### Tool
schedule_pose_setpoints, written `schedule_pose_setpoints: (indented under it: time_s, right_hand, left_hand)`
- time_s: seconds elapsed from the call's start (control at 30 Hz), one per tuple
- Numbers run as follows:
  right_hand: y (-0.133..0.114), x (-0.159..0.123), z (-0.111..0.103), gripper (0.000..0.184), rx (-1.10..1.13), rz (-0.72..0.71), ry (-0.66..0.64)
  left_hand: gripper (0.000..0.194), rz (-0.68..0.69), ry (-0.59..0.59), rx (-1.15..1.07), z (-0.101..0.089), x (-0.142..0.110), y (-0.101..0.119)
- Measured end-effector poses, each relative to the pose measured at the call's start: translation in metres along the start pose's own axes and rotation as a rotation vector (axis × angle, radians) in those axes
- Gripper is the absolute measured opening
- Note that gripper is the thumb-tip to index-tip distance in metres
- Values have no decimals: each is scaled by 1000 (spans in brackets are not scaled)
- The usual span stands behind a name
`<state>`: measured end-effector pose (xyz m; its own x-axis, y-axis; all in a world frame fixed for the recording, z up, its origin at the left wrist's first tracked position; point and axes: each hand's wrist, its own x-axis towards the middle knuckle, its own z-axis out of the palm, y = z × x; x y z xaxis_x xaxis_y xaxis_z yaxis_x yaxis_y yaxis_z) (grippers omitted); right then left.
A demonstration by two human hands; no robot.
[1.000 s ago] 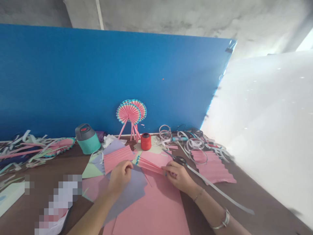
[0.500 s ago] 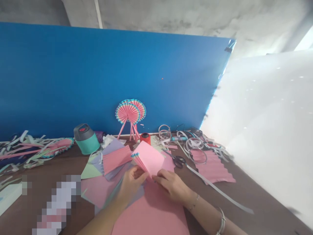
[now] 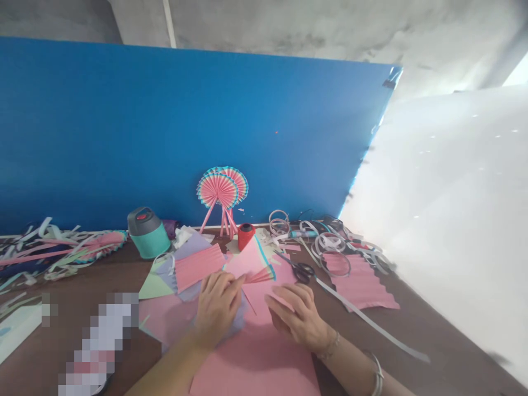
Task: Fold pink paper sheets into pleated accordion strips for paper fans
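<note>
A pink pleated paper (image 3: 247, 258) with a blue and yellow striped edge is partly fanned out above the pink sheets in the middle of the table. My left hand (image 3: 218, 302) is closed on its near left part, the thumb lying along the folds. To the right of it, my right hand (image 3: 299, 316) is apart from the pleats, its fingers loosely curved and spread with nothing visible in them. Beneath both hands lies a large pink sheet (image 3: 256, 363). Black-handled scissors (image 3: 303, 271) rest just beyond my right hand.
Finished paper fans (image 3: 218, 190) lean against the blue panel (image 3: 165, 121). Nearby stand a teal and grey container (image 3: 149, 236) and a red object (image 3: 246, 236). Pleated pink sheets (image 3: 363, 283), white strip rolls (image 3: 328, 245) and a long white strip (image 3: 371, 322) lie right; tangled strips (image 3: 45, 247) lie left.
The pleated paper has turned and spread, now showing its striped edge toward the upper right. My right hand has let go and moved right; my left hand has shifted slightly left.
</note>
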<state>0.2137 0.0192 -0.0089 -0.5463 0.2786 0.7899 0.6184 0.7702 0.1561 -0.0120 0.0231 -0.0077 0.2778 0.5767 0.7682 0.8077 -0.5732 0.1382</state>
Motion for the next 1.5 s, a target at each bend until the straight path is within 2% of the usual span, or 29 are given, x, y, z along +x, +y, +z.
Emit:
schedule_pose_setpoints:
  time_s: [0.1,0.2,0.33,0.4,0.47,0.57,0.63,0.8,0.93,1.27,1.5]
  right_hand:
    - [2,0,8,35,-34,107,-142]
    - [8,-3,18,18,21,151,-340]
    - [16,-8,21,16,92,169,-591]
    - [18,-8,19,16,142,206,-663]
    - [20,-8,16,23,204,256,-701]
    - [23,-10,16,32,292,332,-697]
    - [25,-12,18,32,352,380,-650]
    - [28,-15,25,15,517,560,-481]
    - [29,-13,25,14,563,580,-452]
    - [32,-10,32,16,537,667,-471]
    - [34,-9,36,15,516,720,-490]
  left_hand:
    - [27,123,-183,23,6,-4,3]
    - [23,147,-364,17,14,-8,5]
    - [23,50,-589,-20,15,-10,3]
    - [26,-47,-648,-71,12,-9,1]
    - [28,-144,-672,-144,7,-6,-1]
    - [29,-268,-673,-248,1,0,-3]
    - [28,-337,-666,-289,-2,4,-3]
    - [22,-466,-629,-321,-3,5,-6]
    - [23,-482,-618,-346,-2,2,-10]
    - [24,-558,-627,-290,0,8,-8]
    - [23,-567,-576,-293,3,9,-6]
